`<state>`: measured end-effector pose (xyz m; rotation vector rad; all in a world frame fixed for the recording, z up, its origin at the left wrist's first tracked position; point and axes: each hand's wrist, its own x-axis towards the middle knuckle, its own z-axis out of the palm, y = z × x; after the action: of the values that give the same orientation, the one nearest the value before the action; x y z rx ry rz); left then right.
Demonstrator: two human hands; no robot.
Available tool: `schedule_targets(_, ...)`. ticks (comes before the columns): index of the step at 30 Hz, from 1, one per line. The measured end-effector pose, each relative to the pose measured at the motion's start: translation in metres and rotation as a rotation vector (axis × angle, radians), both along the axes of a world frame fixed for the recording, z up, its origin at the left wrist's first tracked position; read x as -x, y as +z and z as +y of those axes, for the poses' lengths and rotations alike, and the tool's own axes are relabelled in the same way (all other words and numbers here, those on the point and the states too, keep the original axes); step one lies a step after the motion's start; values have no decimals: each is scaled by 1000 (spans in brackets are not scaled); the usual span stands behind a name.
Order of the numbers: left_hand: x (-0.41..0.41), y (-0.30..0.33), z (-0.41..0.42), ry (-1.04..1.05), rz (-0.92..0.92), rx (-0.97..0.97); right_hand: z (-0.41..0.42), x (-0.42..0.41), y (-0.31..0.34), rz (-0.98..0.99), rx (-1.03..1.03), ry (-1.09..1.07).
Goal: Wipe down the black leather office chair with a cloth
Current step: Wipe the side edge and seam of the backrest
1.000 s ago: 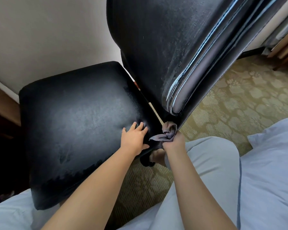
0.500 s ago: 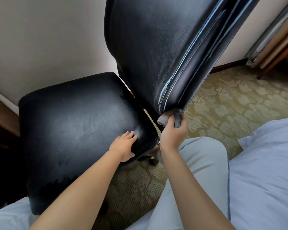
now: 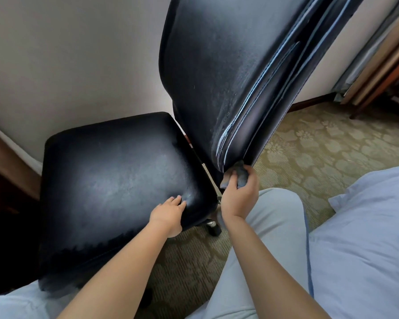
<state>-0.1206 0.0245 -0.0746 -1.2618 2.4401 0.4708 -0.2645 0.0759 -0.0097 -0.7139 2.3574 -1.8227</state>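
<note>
The chair by the wall looks partly wiped, streaks across seat and backrest. Left hand lies flat on the seat; right hand clutches the cloth against the backrest's bottom edge.

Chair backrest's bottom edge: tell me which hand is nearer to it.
Right. The right hand presses the cloth against the backrest's bottom edge; the left hand rests on the seat, farther away.

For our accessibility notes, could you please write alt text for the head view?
A right hand grips a grey cloth against the lower edge of a black chair's backrest, while the left hand rests on the seat, above patterned carpet.
</note>
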Motion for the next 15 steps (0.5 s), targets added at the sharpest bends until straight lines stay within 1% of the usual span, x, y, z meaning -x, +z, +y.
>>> schedule_targets(3,-2,5,-3,5,29,3,2,2,4,220,33,11)
schedule_targets(6,-3,6,-3,11,52,19,1,-2,-8,430,-97,21)
schedule_targets(7,-4,5,-1,9,55,22,-1,-2,-12,452,-141,30)
schedule_targets(8,-5,4,1,6,58,25,-1,-4,-15,429,-181,39)
schedule_targets(11,-9,1,5,3,53,26,2,-4,-23,165,-401,101)
schedule_targets(12,-10,0,6,4,52,24,5,-4,-27,119,-446,123)
schedule_targets(13,-10,-1,6,7,52,23,8,-4,-27,111,-428,130)
schedule_targets(15,-12,-2,6,9,54,21,10,-6,-16,158,-259,95)
